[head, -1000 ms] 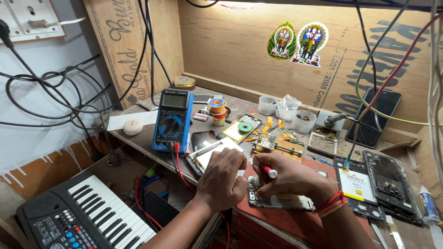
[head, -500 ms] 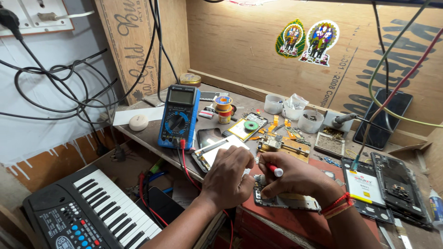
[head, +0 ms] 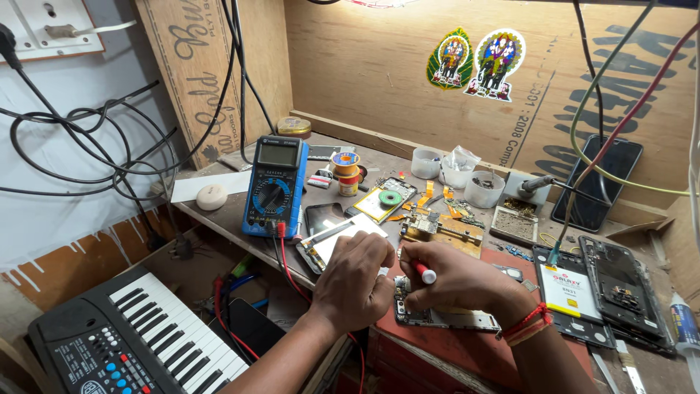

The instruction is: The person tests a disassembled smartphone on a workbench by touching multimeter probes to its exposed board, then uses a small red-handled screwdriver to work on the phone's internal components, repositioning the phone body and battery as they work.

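head view: over the last second the framing drifted slightly; both hands stayed put over the opened phone (head: 445, 315), which lies on the red mat (head: 467, 350) at the bench's front edge. left hand (head: 355, 281) curled shut, knuckles up, pressing at the phone's left end; whether it pinches anything, cannot tell. right hand (head: 459, 277) closed around a red-and-white screwdriver (head: 421, 271), tip hidden at the phone. judgement: same fine step continues, no progress visible. blue multimeter (head: 273, 186) sits behind, untouched.
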`<state>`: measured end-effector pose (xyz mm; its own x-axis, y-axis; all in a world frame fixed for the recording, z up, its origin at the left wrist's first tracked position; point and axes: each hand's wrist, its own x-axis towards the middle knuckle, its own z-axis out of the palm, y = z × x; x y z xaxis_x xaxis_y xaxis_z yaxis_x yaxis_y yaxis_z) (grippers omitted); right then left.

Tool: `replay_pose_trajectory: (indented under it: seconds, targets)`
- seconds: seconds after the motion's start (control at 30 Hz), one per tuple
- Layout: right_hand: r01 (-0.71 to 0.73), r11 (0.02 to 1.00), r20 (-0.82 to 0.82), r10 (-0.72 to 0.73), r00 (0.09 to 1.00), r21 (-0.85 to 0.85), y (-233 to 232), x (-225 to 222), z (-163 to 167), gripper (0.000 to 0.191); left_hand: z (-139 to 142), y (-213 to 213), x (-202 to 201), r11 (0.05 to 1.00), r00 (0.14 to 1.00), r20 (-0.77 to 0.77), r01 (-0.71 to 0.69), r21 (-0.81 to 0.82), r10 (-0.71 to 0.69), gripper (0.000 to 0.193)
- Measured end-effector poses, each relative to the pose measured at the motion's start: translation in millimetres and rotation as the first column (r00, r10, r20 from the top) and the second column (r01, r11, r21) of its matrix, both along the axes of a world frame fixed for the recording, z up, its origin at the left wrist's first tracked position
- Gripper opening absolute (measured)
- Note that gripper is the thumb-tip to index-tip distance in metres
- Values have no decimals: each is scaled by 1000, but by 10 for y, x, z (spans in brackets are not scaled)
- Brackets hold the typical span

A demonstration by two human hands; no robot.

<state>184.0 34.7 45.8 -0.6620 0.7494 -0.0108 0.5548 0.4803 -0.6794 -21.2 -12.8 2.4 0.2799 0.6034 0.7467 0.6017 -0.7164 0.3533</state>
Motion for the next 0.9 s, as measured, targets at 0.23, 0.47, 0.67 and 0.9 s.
replay_pose_trajectory:
  seconds: [0.23,0.47,0.67,0.9]
  targets:
    - [25,996,-26,-28,999,-88,-40,-52,21,39,-21,13,0,1000,1000,-10,-3,13,3,20]
    - [253,965,-347,-214,913,70,77,114,91,30,6,8,9,999,999,-34,3,36,-2,25]
    - [650,696,-503,-462,731,305,180,206,57,33,121,-39,-52,992,972,-198,128,-15,-129,58]
    - [682,604,-503,-473,724,413,139,181,59,32,178,-58,-52,989,934,-330,107,-106,-137,73]
